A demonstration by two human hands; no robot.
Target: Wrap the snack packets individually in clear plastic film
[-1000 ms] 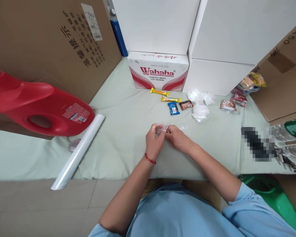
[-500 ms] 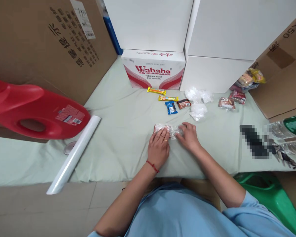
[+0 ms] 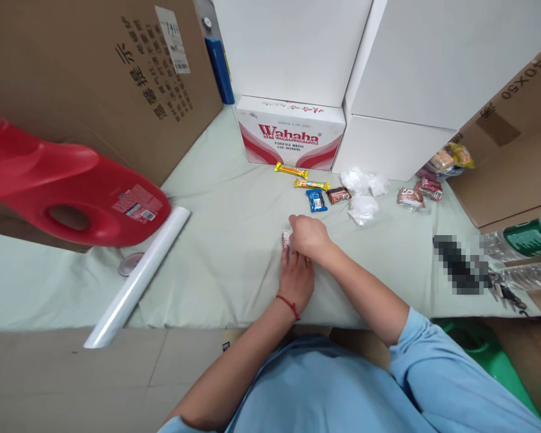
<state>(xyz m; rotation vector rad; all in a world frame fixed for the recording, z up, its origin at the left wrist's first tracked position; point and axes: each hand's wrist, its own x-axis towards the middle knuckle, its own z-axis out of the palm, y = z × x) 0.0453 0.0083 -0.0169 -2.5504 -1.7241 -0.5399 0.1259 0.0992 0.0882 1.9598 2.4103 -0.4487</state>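
Note:
A small reddish snack packet (image 3: pixel 285 239), with clear plastic film about it, lies on the cloth and is mostly covered by my hands. My left hand (image 3: pixel 296 281), a red string bracelet at its wrist, holds the packet from the near side with its fingers against it. Curled over the packet's right part is my right hand (image 3: pixel 310 236), closed on the clear film; its fingertips are largely hidden. Just beyond them lie a blue snack packet (image 3: pixel 316 201), a brown snack packet (image 3: pixel 338 195) and two yellow snack bars (image 3: pixel 291 170).
Crumpled clear film bundles (image 3: pixel 363 208) lie back right, near two packaged snacks (image 3: pixel 410 198). At left, a red jug (image 3: pixel 94 192) stands by a white roll (image 3: pixel 137 276). A Wahaba-style printed carton (image 3: pixel 292 135) and white boxes stand behind. Bottles (image 3: pixel 523 240) and keys (image 3: pixel 507 293) are right.
My right hand has moved left from the film's right end onto the packet, bringing the film over it. My left hand has drawn its fingers toward the packet's near side. The view has shifted slightly.

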